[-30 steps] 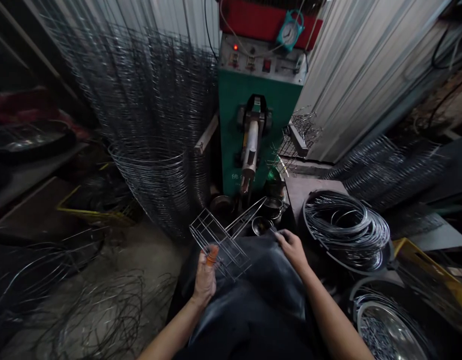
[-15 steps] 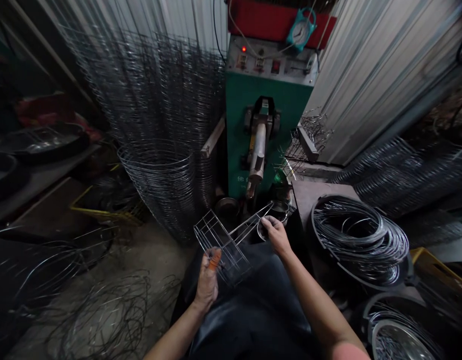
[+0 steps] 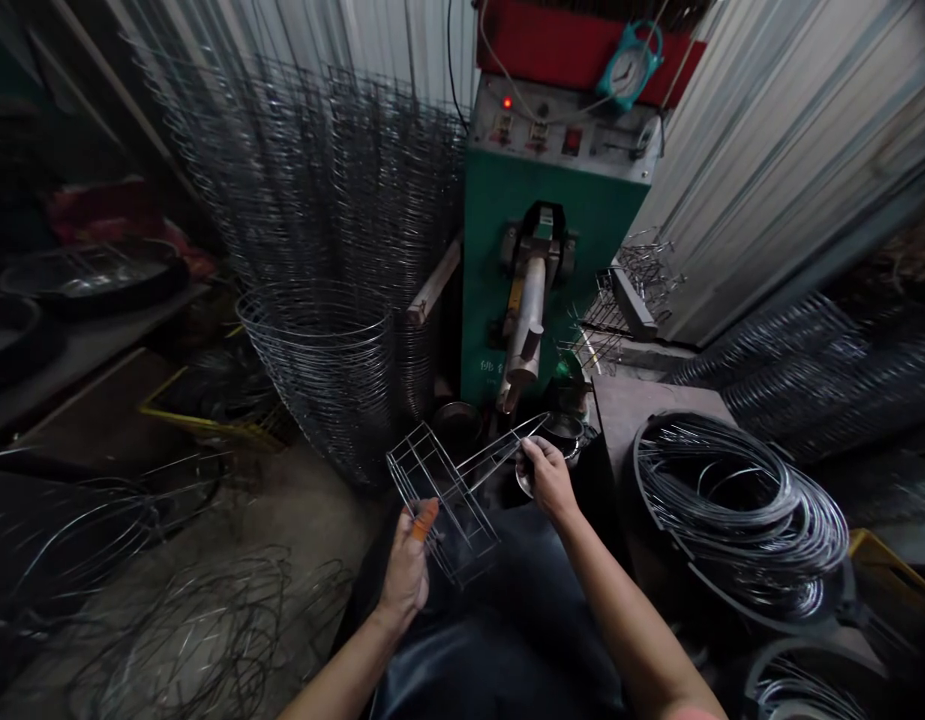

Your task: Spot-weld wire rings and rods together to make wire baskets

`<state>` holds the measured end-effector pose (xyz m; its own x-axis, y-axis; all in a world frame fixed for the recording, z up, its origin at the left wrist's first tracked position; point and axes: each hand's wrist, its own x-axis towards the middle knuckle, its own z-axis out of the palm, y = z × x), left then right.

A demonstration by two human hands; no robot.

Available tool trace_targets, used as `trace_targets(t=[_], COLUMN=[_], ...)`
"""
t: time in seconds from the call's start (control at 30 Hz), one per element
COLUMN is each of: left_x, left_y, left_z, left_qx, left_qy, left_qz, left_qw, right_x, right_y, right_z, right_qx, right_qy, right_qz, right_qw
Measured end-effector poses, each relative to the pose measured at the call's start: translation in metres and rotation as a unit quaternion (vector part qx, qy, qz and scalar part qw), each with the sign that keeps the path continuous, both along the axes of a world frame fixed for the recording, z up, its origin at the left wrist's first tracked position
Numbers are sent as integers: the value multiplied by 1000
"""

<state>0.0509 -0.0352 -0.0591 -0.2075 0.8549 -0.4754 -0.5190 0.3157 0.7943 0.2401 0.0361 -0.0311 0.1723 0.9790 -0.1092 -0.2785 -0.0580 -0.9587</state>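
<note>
A small wire basket (image 3: pixel 447 480) with a long looped wire handle is held tilted over my lap. My left hand (image 3: pixel 409 565), with an orange cover on its thumb, is closed on the basket's near left edge. My right hand (image 3: pixel 548 475) pinches the wire handle (image 3: pixel 503 445) close to its far end. Just beyond the handle's tip is the rod-like metal arm (image 3: pixel 526 330) of a green machine (image 3: pixel 484 250), and the handle appears apart from it. The right fingertips are partly hidden.
Tall stacks of wire rings (image 3: pixel 319 380) stand at the left of the machine. To the right, a dark tub (image 3: pixel 646 500) holds coiled wire (image 3: pixel 754 500). Loose wire (image 3: pixel 207 620) lies on the floor at left. A teal clock (image 3: pixel 631 68) hangs above the control panel (image 3: pixel 559 135).
The view has shifted slightly, so the machine sits further right and lower. Both hands keep their hold on the wire basket, with little movement.
</note>
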Motion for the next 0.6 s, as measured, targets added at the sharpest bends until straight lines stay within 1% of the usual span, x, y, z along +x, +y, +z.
trace_targets(t=[0.1,0.23,0.3,0.5,0.6], left_x=[4,10,12,9,6], left_y=[4,9,10,12,13], left_z=[5,16,19,17,16], left_qx=[-12,-43,-45,-29,-27], left_qy=[-13,-39,-39,-17,-16], left_qz=[8,12,15,14,3], left_qw=[1000,998,998,999,999], right_x=[-2,-5,-6,-11,-12], right_y=[7,15,17,21,21], right_z=[2,4,5,7,6], right_qx=[-6,-7,-8,-14,-15], right_qy=[7,-1,3,26,23], right_qz=[-9,-23,-26,-28,-27], right_qw=[1000,1000,1000,999,999])
